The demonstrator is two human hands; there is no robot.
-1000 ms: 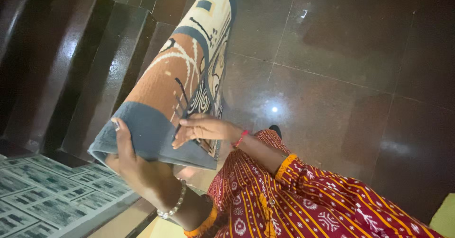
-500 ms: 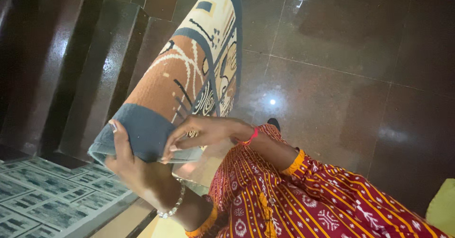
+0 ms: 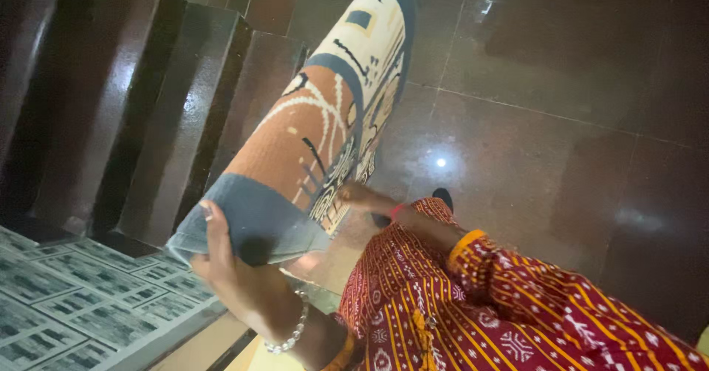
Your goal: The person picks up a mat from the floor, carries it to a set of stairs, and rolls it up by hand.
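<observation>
That folded patterned rug (image 3: 317, 142) is held up over the glossy floor (image 3: 561, 164), left hand (image 3: 229, 268) clamped on its grey end, right hand (image 3: 362, 194) gripping its side edge, so honestly it could unfold and slip free.

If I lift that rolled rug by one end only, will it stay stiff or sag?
Probably sag: the rolled rug is soft pile cloth, and its near edge already curls over the left hand. It looks bulky, likely heavy for one hand; the right hand also steadies it. The round shape may roll on the glossy floor.
</observation>
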